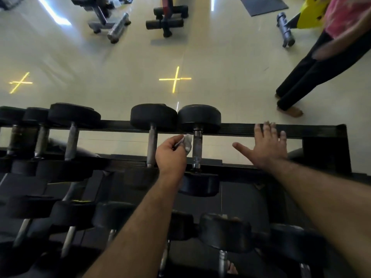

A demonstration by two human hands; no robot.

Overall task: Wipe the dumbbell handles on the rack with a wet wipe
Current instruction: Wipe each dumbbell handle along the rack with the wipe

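A black dumbbell rack [281, 129] runs across the view, its top tier holding several black dumbbells with steel handles. My left hand [170, 155] grips a crumpled white wet wipe [187, 144] between two handles, the wipe touching the left side of the rightmost dumbbell handle [197, 148]. Just left of that hand stands another handle [151, 147]. My right hand [265, 146] is spread flat with straight fingers, resting over the rack's far rail to the right of the dumbbells and holding nothing.
Lower tiers carry more dumbbells [224, 231] near my forearms. A person in black trousers [305, 77] stands barefoot on the pale floor at the right. Weight benches [166, 17] and a dark floor mat [264, 5] lie further back.
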